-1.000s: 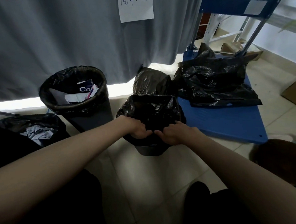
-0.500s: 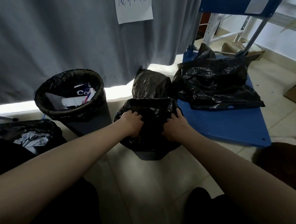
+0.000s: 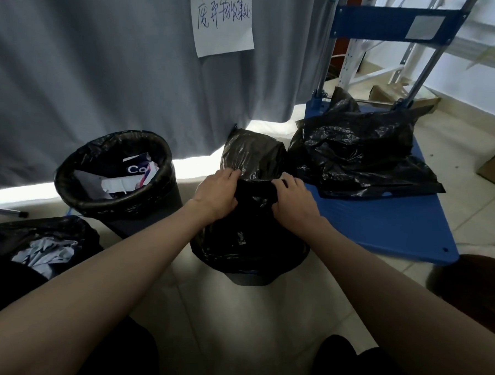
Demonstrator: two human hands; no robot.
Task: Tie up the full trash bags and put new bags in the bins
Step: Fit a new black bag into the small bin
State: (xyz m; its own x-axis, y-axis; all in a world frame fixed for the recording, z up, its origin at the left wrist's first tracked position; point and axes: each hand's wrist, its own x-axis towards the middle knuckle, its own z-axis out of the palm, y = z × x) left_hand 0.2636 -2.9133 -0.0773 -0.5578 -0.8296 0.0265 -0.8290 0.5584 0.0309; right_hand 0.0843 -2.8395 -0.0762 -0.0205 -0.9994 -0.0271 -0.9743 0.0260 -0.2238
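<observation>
Black bags point(image 3: 249, 239), blue cart point(image 3: 382, 223), grey curtain point(image 3: 103, 65)

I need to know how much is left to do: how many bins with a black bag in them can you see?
2. One bin stands at the left, paper waste inside. A second bin sits in the middle, its black bag gripped by both hands. Others may be out of view.

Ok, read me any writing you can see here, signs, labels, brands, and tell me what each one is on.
"废弃物收集处": handwritten on the paper sign on the grey curtain.
"Co": white letters, cut off, on a dark package in the left trash bin.
Grey label on the blue cart: no text readable.
</observation>
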